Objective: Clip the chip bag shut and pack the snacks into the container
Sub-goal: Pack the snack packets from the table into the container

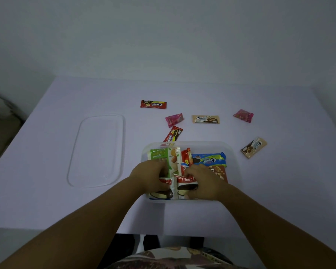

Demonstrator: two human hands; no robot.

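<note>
A clear plastic container sits near the table's front edge and holds several snacks: a green-and-white snack bag, a red pack, a blue biscuit bar, a brown pack and two Choco Pie packs. Both hands are inside it. My left hand presses on the lower end of the green bag and the left pie pack. My right hand rests on the right pie pack, fingers curled at its top edge. No clip is visible.
The clear lid lies flat to the container's left. Loose snacks lie beyond the container: two red bars, two pink packets, two beige bars. The table's front edge is close to my body.
</note>
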